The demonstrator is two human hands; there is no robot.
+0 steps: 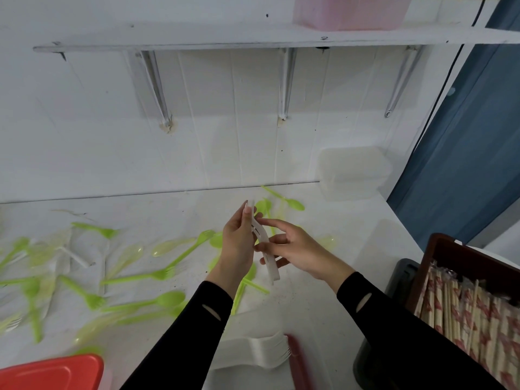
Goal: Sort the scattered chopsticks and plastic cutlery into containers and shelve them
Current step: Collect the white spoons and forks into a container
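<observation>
Above the white counter [323, 277] my left hand [239, 243] and my right hand [298, 249] together hold a small stack of white plastic forks [266, 249]. The left fingers grip the stack near its tines; the right fingers curl round its handles. Green plastic spoons and forks [140, 277] lie scattered over the counter to the left and behind my hands. A stack of white forks [261, 353] lies in a container near the front edge. Wrapped chopsticks [464, 313] fill a dark wooden box [439, 249] at the right.
A red lid [53, 372] sits at the bottom left. A clear plastic container [354, 173] stands at the back right against the wall. A white shelf [225, 38] runs overhead with a pink box [349, 12] on it. A blue curtain [461, 164] hangs at the right.
</observation>
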